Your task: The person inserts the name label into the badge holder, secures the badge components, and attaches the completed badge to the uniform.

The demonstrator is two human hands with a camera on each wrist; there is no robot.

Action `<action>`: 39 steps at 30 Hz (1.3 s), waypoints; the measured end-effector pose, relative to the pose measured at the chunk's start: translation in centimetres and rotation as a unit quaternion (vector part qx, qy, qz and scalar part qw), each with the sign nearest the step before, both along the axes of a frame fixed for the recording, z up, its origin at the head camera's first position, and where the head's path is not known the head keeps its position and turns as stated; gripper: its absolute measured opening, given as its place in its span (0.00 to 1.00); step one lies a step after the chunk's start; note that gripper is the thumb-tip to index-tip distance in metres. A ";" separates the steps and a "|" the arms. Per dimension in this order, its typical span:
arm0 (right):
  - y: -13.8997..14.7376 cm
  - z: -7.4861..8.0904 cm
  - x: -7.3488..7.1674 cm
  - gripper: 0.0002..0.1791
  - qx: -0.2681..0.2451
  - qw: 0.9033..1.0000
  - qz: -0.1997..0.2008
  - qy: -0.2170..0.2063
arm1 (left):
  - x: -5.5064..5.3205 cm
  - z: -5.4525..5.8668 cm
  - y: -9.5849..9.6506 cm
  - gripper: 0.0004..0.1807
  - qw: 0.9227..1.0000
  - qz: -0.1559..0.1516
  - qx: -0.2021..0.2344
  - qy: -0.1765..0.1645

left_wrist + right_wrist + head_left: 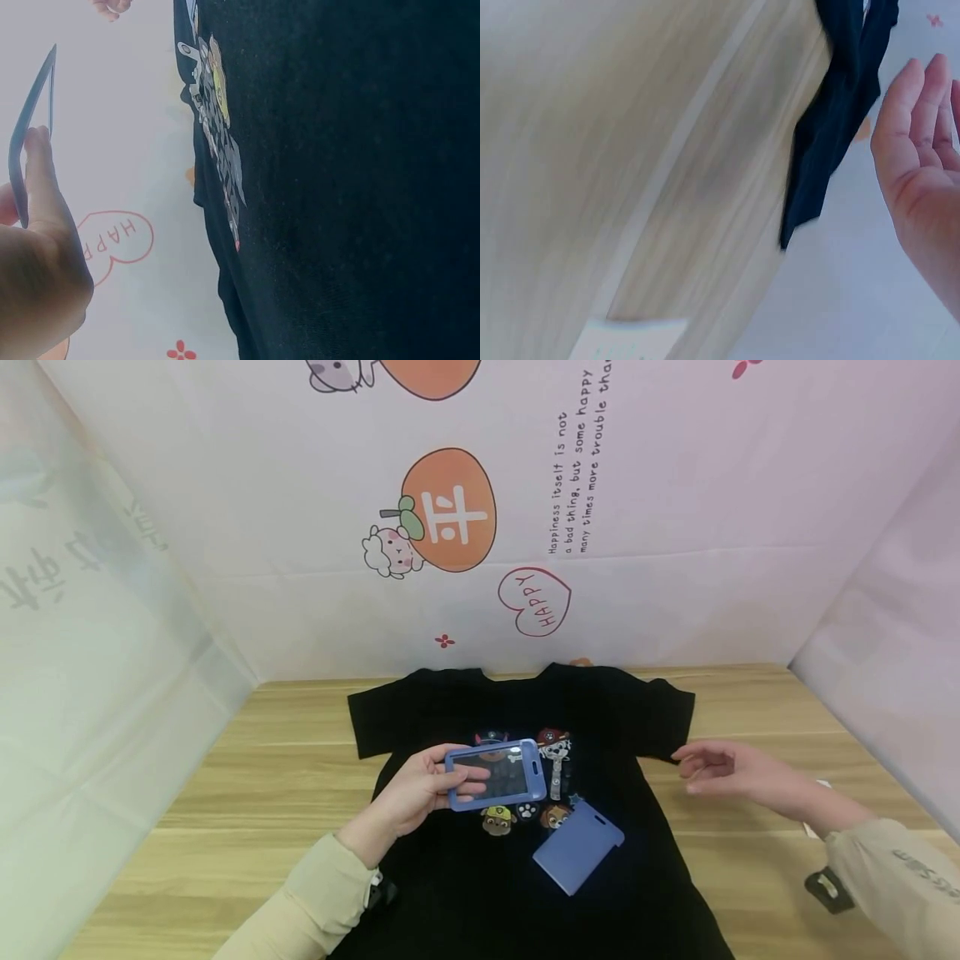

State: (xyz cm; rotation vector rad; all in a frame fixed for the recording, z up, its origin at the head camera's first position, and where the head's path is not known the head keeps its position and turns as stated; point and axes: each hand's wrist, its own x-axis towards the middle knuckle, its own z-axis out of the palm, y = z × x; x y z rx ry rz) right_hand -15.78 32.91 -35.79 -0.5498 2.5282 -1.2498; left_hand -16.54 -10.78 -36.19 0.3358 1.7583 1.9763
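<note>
My left hand [420,789] holds a blue badge holder frame [536,772] by its left end, above a black T-shirt [435,877]. Fingers show through the frame's clear window; in the left wrist view the frame [21,142] is seen edge-on. A blue slotted panel [577,847] lies at a slant on the shirt, just below and right of the frame. Beside the frame, a clear strap clip [556,779] rests on the shirt's cartoon print. My right hand [720,768] hovers by the shirt's right sleeve with loosely bent fingers and nothing in it.
A wooden table [247,777] carries the shirt. Behind stands a white printed cloth [675,510], with more cloth at both sides. A white paper piece [626,341] lies on the table at the right, partly hidden by my right forearm in the head view.
</note>
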 end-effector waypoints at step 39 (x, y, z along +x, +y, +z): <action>16.3 -3.4 0.3 0.37 0.217 0.968 -0.126 0.017 | -0.1 -0.3 -0.1 0.23 1.000 -0.005 0.003 -0.007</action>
